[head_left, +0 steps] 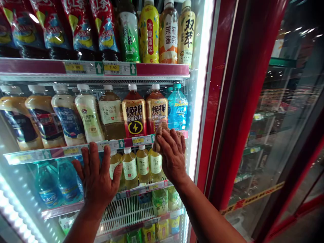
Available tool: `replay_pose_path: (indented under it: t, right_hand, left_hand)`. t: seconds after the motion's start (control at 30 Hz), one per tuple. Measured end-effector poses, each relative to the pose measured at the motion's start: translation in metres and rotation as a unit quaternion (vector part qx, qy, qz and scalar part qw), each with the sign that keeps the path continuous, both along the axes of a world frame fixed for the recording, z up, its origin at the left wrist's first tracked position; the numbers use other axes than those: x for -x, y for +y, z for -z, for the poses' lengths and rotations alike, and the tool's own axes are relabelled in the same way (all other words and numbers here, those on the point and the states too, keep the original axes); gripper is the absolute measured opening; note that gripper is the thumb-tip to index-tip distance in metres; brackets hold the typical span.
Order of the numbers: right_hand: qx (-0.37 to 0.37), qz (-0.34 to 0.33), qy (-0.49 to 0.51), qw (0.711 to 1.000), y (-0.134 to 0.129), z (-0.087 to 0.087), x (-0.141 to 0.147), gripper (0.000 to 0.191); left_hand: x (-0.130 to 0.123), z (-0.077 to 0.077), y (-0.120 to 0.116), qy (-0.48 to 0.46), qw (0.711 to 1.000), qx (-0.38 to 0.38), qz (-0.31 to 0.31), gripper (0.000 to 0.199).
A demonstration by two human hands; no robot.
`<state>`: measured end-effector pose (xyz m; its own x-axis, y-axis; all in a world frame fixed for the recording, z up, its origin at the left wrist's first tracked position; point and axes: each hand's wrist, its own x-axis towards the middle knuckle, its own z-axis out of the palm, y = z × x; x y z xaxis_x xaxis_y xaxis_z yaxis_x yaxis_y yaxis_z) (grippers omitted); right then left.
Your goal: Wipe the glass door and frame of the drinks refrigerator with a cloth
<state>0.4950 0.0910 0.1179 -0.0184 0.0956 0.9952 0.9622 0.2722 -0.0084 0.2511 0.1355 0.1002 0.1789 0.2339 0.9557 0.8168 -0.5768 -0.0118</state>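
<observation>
My right hand (173,153) is closed on a brown cloth (160,133), pressed at the right part of the middle shelf's price strip (138,140). Just behind the cloth stands a dark red and gold drink bottle (156,106), its lower part covered. To its right is a blue bottle (177,108). My left hand (97,173) has its fingers spread and pointing up, with the fingertips at the same strip further left. It holds nothing. Pale green tea bottles (130,168) on the shelf below are partly hidden by my left hand.
Red-labelled bottles (79,30) and tea bottles (149,32) fill the upper shelf. Milky drinks (68,116) line the middle shelf's left. Below lies a white wire shelf (126,211). A bright light strip (199,84) and red door frame (249,101) bound the cooler's right side.
</observation>
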Motion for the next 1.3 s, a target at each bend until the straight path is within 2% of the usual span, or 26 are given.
replay_pose_path:
  t: [0.13, 0.37, 0.6, 0.83, 1.03, 1.2, 1.3]
  right_hand:
    - [-0.007, 0.002, 0.022, 1.0, 0.0, -0.005, -0.006, 0.071]
    - [0.03, 0.001, -0.028, 0.999, -0.007, 0.008, -0.009, 0.06]
    - [0.011, 0.003, -0.007, 1.0, -0.007, -0.003, -0.023, 0.062]
    - [0.03, 0.021, -0.054, 0.998, -0.012, 0.008, -0.029, 0.054]
    - [0.005, 0.014, -0.016, 1.0, -0.008, 0.003, -0.039, 0.062]
    - [0.02, -0.005, -0.029, 0.999, -0.011, 0.011, -0.035, 0.059]
    - [0.027, -0.006, -0.055, 0.998, -0.014, 0.014, -0.043, 0.056]
  left_hand:
    - [-0.004, 0.002, 0.0, -0.011, 1.0, 0.009, -0.009, 0.083]
    - [-0.015, 0.001, -0.009, -0.039, 0.999, 0.035, -0.015, 0.086]
    - [-0.029, 0.0, -0.017, -0.077, 0.997, 0.03, 0.0, 0.086]
    - [-0.043, 0.007, -0.012, -0.006, 1.0, 0.019, -0.011, 0.084]
    - [-0.046, 0.008, -0.011, -0.014, 1.0, 0.024, -0.011, 0.08]
    - [-0.044, 0.009, -0.01, -0.014, 0.999, 0.028, -0.018, 0.081]
    - [-0.043, 0.01, -0.009, -0.009, 0.999, 0.031, -0.018, 0.082]
